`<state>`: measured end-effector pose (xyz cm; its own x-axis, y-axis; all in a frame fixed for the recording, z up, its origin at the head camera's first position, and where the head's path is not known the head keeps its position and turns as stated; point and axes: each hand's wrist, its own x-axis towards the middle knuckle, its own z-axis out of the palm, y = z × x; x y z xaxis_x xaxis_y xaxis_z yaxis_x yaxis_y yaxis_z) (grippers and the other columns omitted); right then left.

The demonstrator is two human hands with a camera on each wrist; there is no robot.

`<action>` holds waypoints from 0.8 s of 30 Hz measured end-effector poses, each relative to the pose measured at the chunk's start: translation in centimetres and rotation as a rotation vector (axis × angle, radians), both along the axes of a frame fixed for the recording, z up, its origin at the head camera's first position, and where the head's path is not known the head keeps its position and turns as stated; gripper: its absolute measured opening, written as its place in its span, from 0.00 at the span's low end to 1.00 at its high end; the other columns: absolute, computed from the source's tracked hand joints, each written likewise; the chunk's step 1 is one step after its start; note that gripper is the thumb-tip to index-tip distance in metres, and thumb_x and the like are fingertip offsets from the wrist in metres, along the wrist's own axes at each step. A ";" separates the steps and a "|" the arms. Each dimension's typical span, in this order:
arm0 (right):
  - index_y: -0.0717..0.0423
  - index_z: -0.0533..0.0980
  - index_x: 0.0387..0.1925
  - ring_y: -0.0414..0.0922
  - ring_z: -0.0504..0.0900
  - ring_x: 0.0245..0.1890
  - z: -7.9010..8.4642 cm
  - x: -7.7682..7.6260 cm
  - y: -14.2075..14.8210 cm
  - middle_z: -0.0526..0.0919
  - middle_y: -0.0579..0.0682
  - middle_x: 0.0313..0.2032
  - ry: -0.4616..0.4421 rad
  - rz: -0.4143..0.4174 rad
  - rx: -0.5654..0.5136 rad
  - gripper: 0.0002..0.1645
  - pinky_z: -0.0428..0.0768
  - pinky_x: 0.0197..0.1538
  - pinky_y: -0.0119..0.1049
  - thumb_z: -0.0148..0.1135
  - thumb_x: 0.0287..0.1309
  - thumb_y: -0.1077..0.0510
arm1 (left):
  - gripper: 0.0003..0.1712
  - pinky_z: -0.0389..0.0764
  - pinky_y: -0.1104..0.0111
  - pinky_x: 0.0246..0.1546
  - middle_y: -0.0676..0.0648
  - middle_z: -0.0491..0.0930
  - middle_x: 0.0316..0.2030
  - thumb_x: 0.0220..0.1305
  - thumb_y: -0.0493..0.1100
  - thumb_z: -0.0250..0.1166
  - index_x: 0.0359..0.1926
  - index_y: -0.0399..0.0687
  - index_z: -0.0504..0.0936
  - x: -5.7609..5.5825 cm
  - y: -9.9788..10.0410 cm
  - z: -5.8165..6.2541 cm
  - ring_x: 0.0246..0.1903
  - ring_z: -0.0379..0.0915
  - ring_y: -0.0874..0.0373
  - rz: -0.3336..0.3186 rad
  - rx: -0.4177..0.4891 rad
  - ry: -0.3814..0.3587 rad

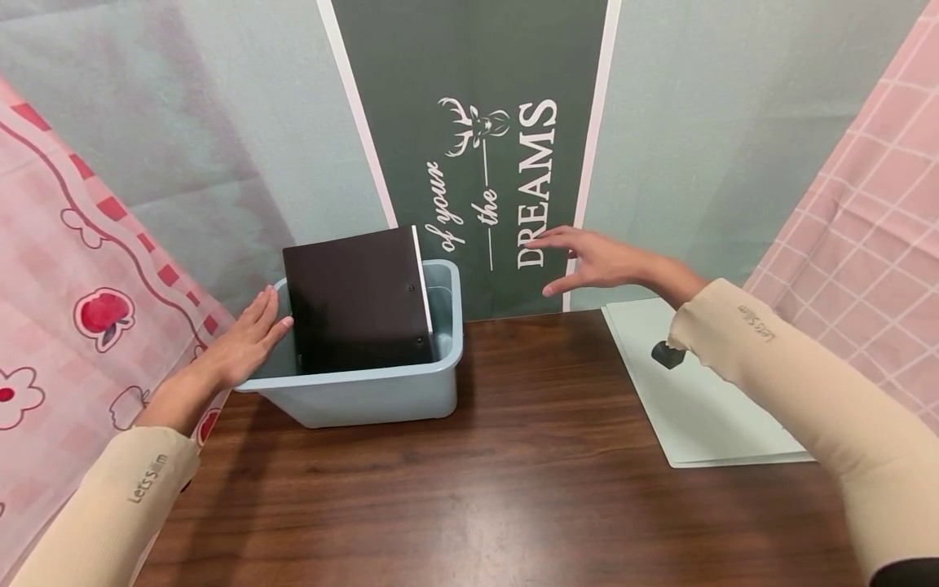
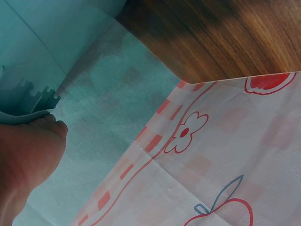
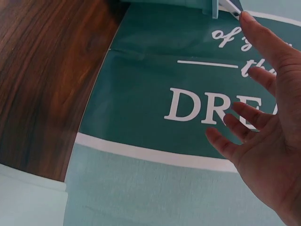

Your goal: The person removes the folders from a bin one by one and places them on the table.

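A light blue plastic bin (image 1: 367, 399) stands on the table against the back cloth. Inside it a black folder (image 1: 352, 302) leans upright, its top well above the rim; white shows along its right edge, with small rivets beside it. My left hand (image 1: 249, 338) rests at the bin's left end, fingers straight and together. The left wrist view catches part of that hand (image 2: 28, 155) at the bin's rim. To the right of the bin, my right hand (image 1: 597, 259) is in the air with spread, slightly bent fingers; in the right wrist view this hand (image 3: 268, 155) holds nothing.
Pale green flat sheets or boards (image 1: 726, 416) lie on the brown wooden table (image 1: 499, 489) at the right, under my right forearm. A dark green printed cloth (image 1: 469, 49) hangs behind, with pink patterned cloths on both sides.
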<state>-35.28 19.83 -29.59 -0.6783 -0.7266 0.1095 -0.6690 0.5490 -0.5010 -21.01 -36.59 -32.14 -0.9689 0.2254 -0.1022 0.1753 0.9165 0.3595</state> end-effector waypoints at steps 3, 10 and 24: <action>0.53 0.71 0.76 0.61 0.69 0.73 -0.1 -0.1 -0.5 0.68 0.62 0.75 0.012 0.008 0.002 0.49 0.73 0.69 0.63 0.82 0.56 0.49 | 0.46 0.28 0.38 0.79 0.31 0.24 0.83 0.87 0.60 0.37 0.83 0.35 0.27 0.1 0.0 0.0 0.82 0.21 0.31 -0.003 0.000 0.001; 0.52 0.73 0.75 0.59 0.65 0.77 0.2 -0.2 -1.8 0.65 0.62 0.77 -0.006 0.015 -0.003 0.46 0.73 0.70 0.62 0.81 0.57 0.48 | 0.46 0.28 0.38 0.79 0.32 0.24 0.83 0.87 0.60 0.38 0.83 0.36 0.28 0.1 0.0 0.1 0.82 0.21 0.32 -0.002 0.008 0.004; 0.55 0.73 0.75 0.58 0.65 0.76 0.7 -0.5 -4.1 0.66 0.62 0.76 0.030 0.063 0.001 0.47 0.74 0.70 0.59 0.81 0.57 0.47 | 0.46 0.28 0.38 0.79 0.31 0.24 0.83 0.87 0.60 0.37 0.83 0.36 0.28 0.1 0.1 0.1 0.82 0.21 0.31 -0.001 0.001 0.001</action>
